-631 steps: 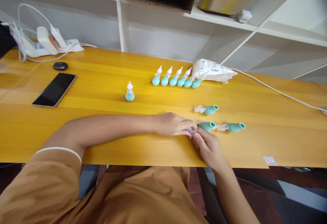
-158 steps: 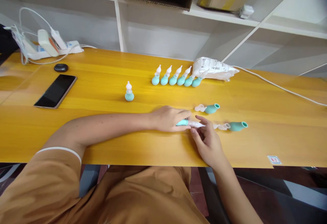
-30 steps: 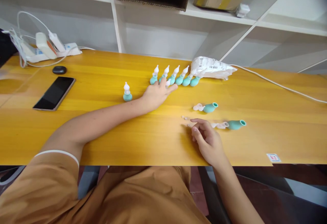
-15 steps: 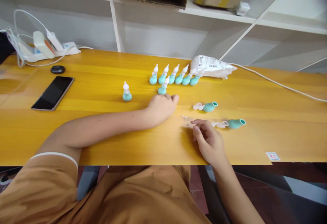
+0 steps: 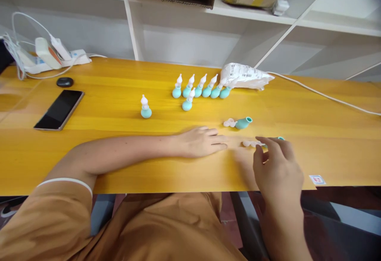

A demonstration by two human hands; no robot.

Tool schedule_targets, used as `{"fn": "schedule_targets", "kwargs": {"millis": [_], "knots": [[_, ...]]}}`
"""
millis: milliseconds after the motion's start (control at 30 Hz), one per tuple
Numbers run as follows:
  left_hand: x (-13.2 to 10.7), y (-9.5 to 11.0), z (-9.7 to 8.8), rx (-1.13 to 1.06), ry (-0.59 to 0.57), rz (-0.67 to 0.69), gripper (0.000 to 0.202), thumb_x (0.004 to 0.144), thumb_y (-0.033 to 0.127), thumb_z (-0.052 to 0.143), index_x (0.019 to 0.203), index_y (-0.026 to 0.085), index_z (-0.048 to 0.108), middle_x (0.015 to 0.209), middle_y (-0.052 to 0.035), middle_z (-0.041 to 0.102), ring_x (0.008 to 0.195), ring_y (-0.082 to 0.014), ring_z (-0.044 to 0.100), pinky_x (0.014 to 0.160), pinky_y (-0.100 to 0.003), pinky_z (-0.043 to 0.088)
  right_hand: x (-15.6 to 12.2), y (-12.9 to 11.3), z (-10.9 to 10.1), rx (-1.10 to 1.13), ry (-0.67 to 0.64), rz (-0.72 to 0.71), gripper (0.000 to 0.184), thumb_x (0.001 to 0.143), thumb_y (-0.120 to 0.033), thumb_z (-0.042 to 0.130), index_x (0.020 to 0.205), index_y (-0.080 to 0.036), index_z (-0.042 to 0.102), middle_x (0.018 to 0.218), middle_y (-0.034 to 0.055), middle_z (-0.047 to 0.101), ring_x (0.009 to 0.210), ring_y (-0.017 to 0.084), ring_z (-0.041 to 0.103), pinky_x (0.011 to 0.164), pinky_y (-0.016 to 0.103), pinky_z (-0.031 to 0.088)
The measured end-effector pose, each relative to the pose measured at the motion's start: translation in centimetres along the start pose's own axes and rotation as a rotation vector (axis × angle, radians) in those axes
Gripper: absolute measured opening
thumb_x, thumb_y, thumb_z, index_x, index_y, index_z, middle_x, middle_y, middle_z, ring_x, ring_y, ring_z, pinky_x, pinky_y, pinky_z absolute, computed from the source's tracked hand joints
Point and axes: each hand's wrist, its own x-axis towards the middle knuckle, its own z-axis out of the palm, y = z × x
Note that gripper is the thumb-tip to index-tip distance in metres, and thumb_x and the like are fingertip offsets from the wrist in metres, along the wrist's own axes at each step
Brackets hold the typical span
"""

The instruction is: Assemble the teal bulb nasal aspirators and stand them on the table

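right grip [image 5: 278,169] curls over the lying teal bulb [image 5: 280,138], hold unclear; left grip [image 5: 199,142] lies open on tabletop [image 5: 119,153].

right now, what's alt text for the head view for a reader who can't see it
A person's right hand reaches over a teal bulb lying on a yellow table, while the left hand rests flat nearby. Farther back stand assembled bulbs with white tips.
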Motion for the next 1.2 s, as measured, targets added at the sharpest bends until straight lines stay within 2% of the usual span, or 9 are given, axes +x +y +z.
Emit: {"fn": "schedule_targets", "kwargs": {"millis": [100,233,333,467,600,700,833,933,1200], "knots": [[0.2,-0.3,0.2,-0.074,-0.075,-0.025,0.026,0.115,0.024,0.059,0.130,0.026,0.081,0.147,-0.0045,0.077,0.122,-0.0235,0.068,0.092,-0.037,0.051,0.0,0.7,1.3,-0.038,-0.054,-0.032,0.033,0.112,-0.033,0.051,0.136,-0.025,0.072,0.139,0.0180,0.072,0.090,0.030,0.070,0.066,0.039,0.044],[0.3,-0.9,0.1,-0.153,-0.169,-0.009,0.033,0.117,0.021,0.051,0.121,0.025,0.084,0.136,-0.0066,0.079,0.123,-0.0242,0.067,0.107,-0.037,0.052,-0.1,1.6,2.9,-0.029,-0.047,-0.114,0.034,0.114,-0.031,0.048,0.137,-0.022,0.072,0.132,0.0199,0.072,0.115,0.038,0.069,0.088,0.048,0.056],[0.2,-1.2,-0.2,-0.159,-0.172,0.037,0.037,0.116,0.016,0.047,0.115,0.023,0.083,0.127,-0.0082,0.079,0.117,-0.0242,0.066,0.105,-0.035,0.053,0.1,2.2,3.7,-0.038,-0.036,-0.157,0.036,0.115,-0.030,0.044,0.133,-0.019,0.074,0.123,0.0201,0.071,0.116,0.039,0.066,0.098,0.054,0.056],[0.2,-1.1,-0.3,-0.174,-0.125,0.057,0.028,0.111,0.012,0.056,0.108,0.022,0.082,0.113,-0.0098,0.078,0.108,-0.0243,0.065,0.096,-0.033,0.054,0.3,2.0,4.1,-0.020,-0.017,-0.208,0.033,0.115,-0.027,0.046,0.127,-0.019,0.076,0.117,0.0190,0.071,0.111,0.037,0.066,0.101,0.055,0.056],[0.2,-1.0,-0.3,-0.243,-0.115,0.010,0.024,0.110,0.013,0.058,0.105,0.021,0.079,0.112,-0.0109,0.078,0.106,-0.0251,0.068,0.097,-0.036,0.055,0.2,0.7,3.9,0.135,0.006,-0.210,0.028,0.115,-0.028,0.051,0.127,-0.022,0.075,0.117,0.0158,0.071,0.103,0.031,0.070,0.092,0.048,0.059],[0.1,-1.2,-0.4,-0.420,-0.101,-0.046,0.016,0.106,0.011,0.065,0.104,0.022,0.077,0.113,-0.0088,0.077,0.107,-0.0230,0.071,0.101,-0.033,0.055,0.0,-0.4,4.0,0.302,-0.021,-0.268,0.022,0.114,-0.026,0.055,0.127,-0.025,0.073,0.114,0.0117,0.070,0.096,0.027,0.071,0.087,0.043,0.061],[-0.1,-1.4,-0.8,-0.648,0.022,-0.194,0.013,0.102,0.009,0.067,0.100,0.019,0.075,0.109,-0.0064,0.076,0.094,-0.0173,0.071,0.093,-0.029,0.056,-0.2,-1.2,4.6,0.394,-0.148,-0.360,0.020,0.113,-0.024,0.057,0.127,-0.025,0.071,0.111,0.0100,0.066,0.103,0.027,0.071,0.088,0.043,0.063],[-0.1,-1.4,-1.0,-0.757,0.090,-0.290,0.009,0.098,0.010,0.071,0.096,0.018,0.075,0.106,-0.0058,0.073,0.089,-0.0150,0.070,0.087,-0.027,0.058,-0.2,-1.2,5.1,0.416,-0.203,-0.350,0.017,0.112,-0.026,0.061,0.125,-0.025,0.071,0.113,0.0092,0.064,0.094,0.025,0.071,0.082,0.041,0.064],[0.0,-1.8,-1.4,-0.916,0.057,-0.457,0.006,0.095,0.012,0.077,0.099,0.017,0.079,0.101,-0.0040,0.081,0.093,-0.0153,0.076,0.092,-0.028,0.060,0.1,-0.8,4.8,0.491,-0.157,-0.290,0.008,0.110,-0.032,0.069,0.109,-0.026,0.074,0.101,0.0062,0.074,0.087,0.022,0.074,0.071,0.034,0.062]]}}
